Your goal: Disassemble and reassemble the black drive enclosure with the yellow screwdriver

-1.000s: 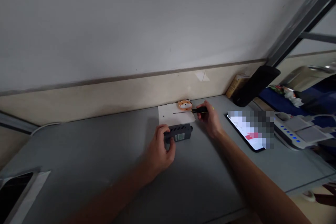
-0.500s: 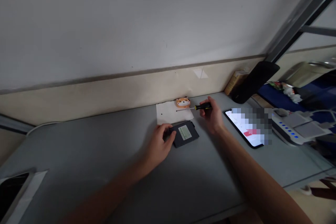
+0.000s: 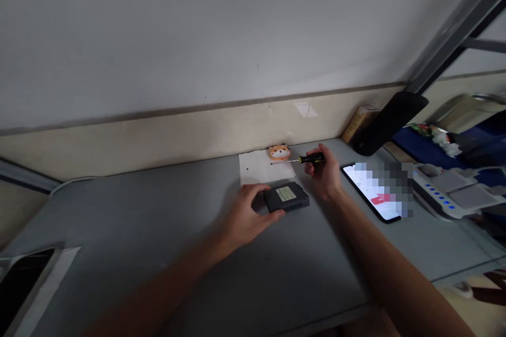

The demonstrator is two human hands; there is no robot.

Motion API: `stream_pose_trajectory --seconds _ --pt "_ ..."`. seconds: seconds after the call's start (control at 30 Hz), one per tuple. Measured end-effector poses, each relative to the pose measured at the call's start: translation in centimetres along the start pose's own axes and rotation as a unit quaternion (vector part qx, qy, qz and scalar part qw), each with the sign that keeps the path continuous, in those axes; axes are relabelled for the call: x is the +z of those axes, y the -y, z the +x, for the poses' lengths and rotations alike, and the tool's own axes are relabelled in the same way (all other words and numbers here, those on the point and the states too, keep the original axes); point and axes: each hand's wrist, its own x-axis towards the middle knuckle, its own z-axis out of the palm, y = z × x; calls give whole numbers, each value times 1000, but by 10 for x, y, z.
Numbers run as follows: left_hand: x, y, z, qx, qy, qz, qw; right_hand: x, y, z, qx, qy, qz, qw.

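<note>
Between the thumb and fingers of my left hand (image 3: pixel 247 213) is a flat black box (image 3: pixel 286 196) with a pale label on top and vent slots along its near side. My right hand (image 3: pixel 324 174) is closed round the black and yellow handle of a screwdriver (image 3: pixel 312 158), whose thin shaft points left. Under the shaft lies a white sheet of paper (image 3: pixel 256 168) with a small dark speck on its left part. An orange and white animal-face case (image 3: pixel 279 152) rests at the back edge of the paper.
Right of my right hand lies a lit phone (image 3: pixel 371 195), partly pixelated. Beyond it is a white power strip (image 3: pixel 438 195). A black cylinder (image 3: pixel 389 124) and a small carton (image 3: pixel 358 124) lean by the wall. A dark-screened device (image 3: pixel 23 289) sits at the left front of the grey desk (image 3: pixel 150 221).
The black box has been tilted, so its vented near side now shows. My left thumb has moved along that side. The screwdriver stays in my right hand, and the view has shifted slightly.
</note>
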Motion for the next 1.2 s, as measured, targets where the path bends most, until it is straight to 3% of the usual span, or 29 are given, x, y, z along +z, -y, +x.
stream_pose_trajectory --seconds 0.23,0.6,0.73,0.97,1.07,1.2 --pt "-5 3 4 -27 -53 46 997 -1 6 -3 24 41 8 999" --pt "-7 0 -3 119 -126 79 982 6 1 -15 81 177 -68 978" --pt "-6 -2 -4 133 -154 96 974 7 -1 -15 81 176 -75 978" --pt "-4 -4 -2 139 -148 127 971 8 -2 -15 66 155 -83 982" --pt "-3 -3 -2 170 -171 172 955 6 -3 -13 58 152 -89 983" --pt "-3 -5 -3 202 -173 254 930 7 -7 -11 28 102 -111 988"
